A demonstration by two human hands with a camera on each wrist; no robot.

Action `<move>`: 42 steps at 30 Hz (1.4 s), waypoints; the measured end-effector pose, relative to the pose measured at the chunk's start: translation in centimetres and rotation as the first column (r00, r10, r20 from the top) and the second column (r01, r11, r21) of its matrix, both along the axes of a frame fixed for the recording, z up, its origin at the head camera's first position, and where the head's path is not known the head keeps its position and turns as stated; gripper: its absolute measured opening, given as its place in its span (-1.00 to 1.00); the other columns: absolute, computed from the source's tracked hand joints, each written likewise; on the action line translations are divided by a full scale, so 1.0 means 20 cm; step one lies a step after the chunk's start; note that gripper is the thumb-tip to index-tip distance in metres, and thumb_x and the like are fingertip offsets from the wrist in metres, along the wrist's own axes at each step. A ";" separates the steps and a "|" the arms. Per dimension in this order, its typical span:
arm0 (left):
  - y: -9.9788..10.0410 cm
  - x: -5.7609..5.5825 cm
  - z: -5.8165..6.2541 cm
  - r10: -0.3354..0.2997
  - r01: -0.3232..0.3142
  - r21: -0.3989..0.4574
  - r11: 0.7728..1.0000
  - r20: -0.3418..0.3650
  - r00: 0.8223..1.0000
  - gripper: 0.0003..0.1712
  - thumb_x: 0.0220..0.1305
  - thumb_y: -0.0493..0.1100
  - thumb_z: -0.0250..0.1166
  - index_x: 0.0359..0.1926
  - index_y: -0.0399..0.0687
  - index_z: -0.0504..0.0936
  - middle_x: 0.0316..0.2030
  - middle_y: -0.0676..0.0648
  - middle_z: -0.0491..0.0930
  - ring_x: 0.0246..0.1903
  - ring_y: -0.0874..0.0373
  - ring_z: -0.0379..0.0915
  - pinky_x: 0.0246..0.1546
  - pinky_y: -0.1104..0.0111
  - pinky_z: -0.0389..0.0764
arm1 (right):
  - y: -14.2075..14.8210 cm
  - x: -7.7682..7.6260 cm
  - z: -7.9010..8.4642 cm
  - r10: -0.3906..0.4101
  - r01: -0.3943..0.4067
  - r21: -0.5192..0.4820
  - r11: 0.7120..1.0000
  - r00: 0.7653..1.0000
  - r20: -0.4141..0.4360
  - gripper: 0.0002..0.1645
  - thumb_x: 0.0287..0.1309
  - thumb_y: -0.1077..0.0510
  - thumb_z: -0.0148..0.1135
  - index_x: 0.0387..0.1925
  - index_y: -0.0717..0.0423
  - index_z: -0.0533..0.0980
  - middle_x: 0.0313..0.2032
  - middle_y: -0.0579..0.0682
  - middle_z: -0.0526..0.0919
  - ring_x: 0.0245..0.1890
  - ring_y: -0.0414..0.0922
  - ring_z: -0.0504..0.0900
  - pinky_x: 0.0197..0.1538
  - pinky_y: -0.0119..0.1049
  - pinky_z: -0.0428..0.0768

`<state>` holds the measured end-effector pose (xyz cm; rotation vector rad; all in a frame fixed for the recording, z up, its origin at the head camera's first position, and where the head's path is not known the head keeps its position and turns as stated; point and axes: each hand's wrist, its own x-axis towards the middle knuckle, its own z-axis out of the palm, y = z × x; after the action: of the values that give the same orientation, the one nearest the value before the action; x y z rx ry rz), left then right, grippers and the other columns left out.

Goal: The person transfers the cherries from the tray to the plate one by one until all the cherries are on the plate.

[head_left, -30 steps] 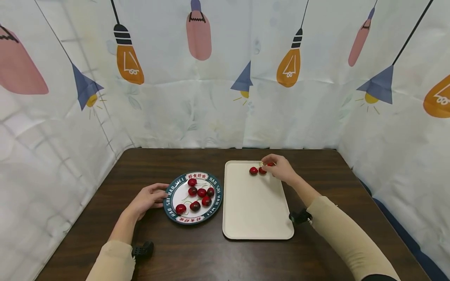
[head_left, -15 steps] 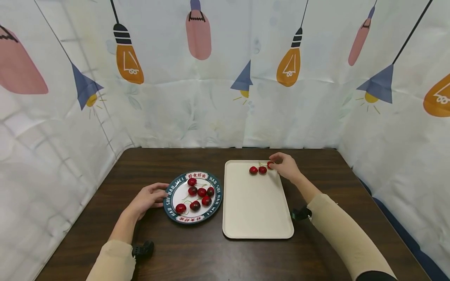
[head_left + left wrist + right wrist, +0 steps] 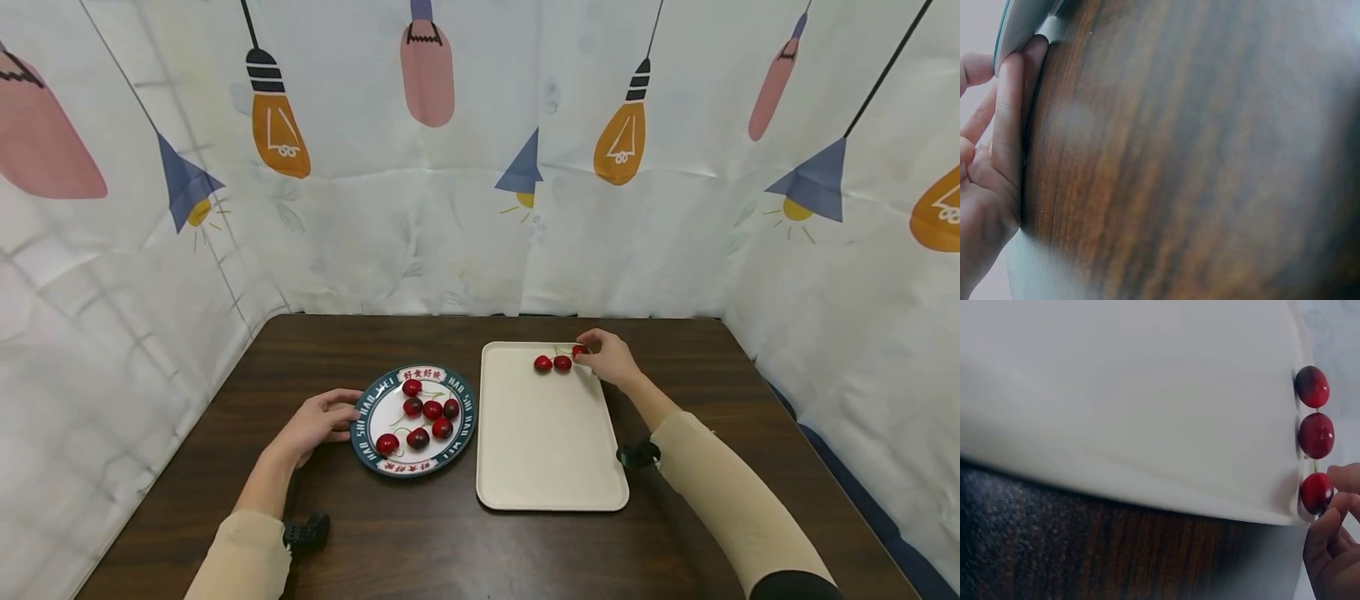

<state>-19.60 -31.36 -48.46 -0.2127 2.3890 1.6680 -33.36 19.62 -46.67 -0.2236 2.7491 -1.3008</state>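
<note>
In the head view my right hand (image 3: 609, 358) is at the far right corner of the cream tray (image 3: 551, 442), its thumb and fingertips pinching a red cherry (image 3: 578, 351). The right wrist view shows that cherry (image 3: 1317, 493) between the fingertips, close by the tray's rim. Two more cherries, one in the middle (image 3: 562, 363) and one on the left (image 3: 542, 363), lie in a row beside it. My left hand (image 3: 318, 423) holds the left rim of a round plate (image 3: 362, 417) with a dark teal border. Fingers reach under the plate's edge (image 3: 1013, 37) in the left wrist view.
Several cherries (image 3: 432, 410) with green stems lie on the plate, left of the tray. Both stand on a dark wooden table (image 3: 420, 533). A white printed curtain (image 3: 465, 250) hangs behind the table and along its sides.
My right hand has shifted right, away from the middle cherry to the one at the tray's corner. The left hand and the plate have stayed in place.
</note>
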 end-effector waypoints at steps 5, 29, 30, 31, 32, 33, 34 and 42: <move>0.00 -0.01 0.00 -0.003 0.003 0.000 1.000 -0.003 1.000 -0.39 0.46 -0.12 0.24 0.42 -0.26 0.37 0.06 -0.23 0.64 -0.12 0.04 0.61 -0.07 0.30 0.71 | 0.00 0.00 0.01 0.012 -0.012 0.025 1.000 1.000 -0.005 -0.58 0.36 0.19 0.30 0.19 0.22 0.51 0.13 0.26 0.52 -0.43 -0.03 0.58 -0.39 -0.26 0.64; -0.01 -0.02 -0.01 -0.009 0.009 -0.011 1.000 0.012 1.000 -0.40 0.47 -0.12 0.24 0.42 -0.25 0.38 0.07 -0.23 0.65 -0.12 0.04 0.61 -0.07 0.31 0.71 | -0.01 0.03 0.04 0.037 -0.029 0.084 0.996 0.995 -0.093 -0.63 0.30 0.17 0.38 0.08 0.21 0.58 0.05 0.20 0.62 -0.08 0.10 0.54 -0.13 -0.06 0.59; -0.01 -0.02 0.00 -0.012 0.012 -0.012 1.000 0.010 1.000 -0.39 0.47 -0.12 0.24 0.42 -0.25 0.37 0.07 -0.23 0.65 -0.12 0.04 0.61 -0.07 0.31 0.71 | -0.01 0.03 0.05 0.035 -0.027 0.081 0.996 0.994 -0.100 -0.64 0.30 0.17 0.37 0.08 0.20 0.58 0.06 0.21 0.62 -0.03 0.13 0.54 -0.07 -0.01 0.59; -0.01 -0.01 0.00 -0.014 0.014 -0.014 1.000 0.008 1.000 -0.39 0.47 -0.11 0.23 0.42 -0.26 0.37 0.07 -0.23 0.65 -0.11 0.04 0.61 -0.07 0.31 0.71 | -0.02 0.03 0.06 0.036 -0.028 0.075 0.997 0.994 -0.103 -0.63 0.31 0.16 0.37 0.09 0.19 0.57 0.08 0.21 0.62 0.02 0.15 0.54 -0.02 0.03 0.58; -0.01 -0.01 0.00 -0.014 0.014 -0.016 1.000 0.007 1.000 -0.39 0.47 -0.11 0.23 0.42 -0.26 0.37 0.07 -0.23 0.65 -0.11 0.04 0.61 -0.07 0.30 0.71 | -0.02 0.03 0.07 0.039 -0.031 0.072 0.997 0.994 -0.107 -0.63 0.31 0.15 0.37 0.10 0.19 0.57 0.09 0.21 0.61 0.07 0.16 0.54 0.03 0.06 0.57; -0.01 -0.01 0.00 -0.014 0.014 -0.018 1.000 0.005 1.000 -0.40 0.47 -0.12 0.23 0.42 -0.26 0.38 0.07 -0.23 0.65 -0.11 0.04 0.61 -0.07 0.30 0.71 | -0.03 0.03 0.08 0.041 -0.033 0.067 0.997 0.993 -0.110 -0.62 0.31 0.14 0.38 0.10 0.18 0.57 0.10 0.21 0.62 0.10 0.17 0.53 0.07 0.09 0.56; -0.01 -0.02 0.01 -0.014 0.014 -0.020 1.000 0.004 1.000 -0.40 0.47 -0.12 0.23 0.42 -0.26 0.38 0.07 -0.23 0.65 -0.12 0.04 0.61 -0.07 0.30 0.71 | -0.04 0.03 0.09 0.043 -0.036 0.066 0.997 0.993 -0.111 -0.62 0.31 0.13 0.38 0.10 0.18 0.58 0.10 0.20 0.62 0.12 0.17 0.53 0.09 0.10 0.55; 0.00 -0.01 0.01 -0.011 0.011 -0.014 1.000 0.014 1.000 -0.39 0.46 -0.12 0.23 0.43 -0.26 0.37 0.11 -0.26 0.62 -0.12 0.06 0.59 -0.09 0.32 0.71 | -0.16 0.03 0.15 0.091 -0.086 0.043 0.995 0.989 -0.119 -0.64 0.29 0.14 0.38 0.09 0.12 0.60 0.01 0.08 0.67 0.07 0.07 0.58 0.07 0.00 0.58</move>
<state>-19.75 -31.34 -48.29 -0.2119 2.3881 1.6405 -32.81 16.46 -43.59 -0.4303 2.8233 -1.2523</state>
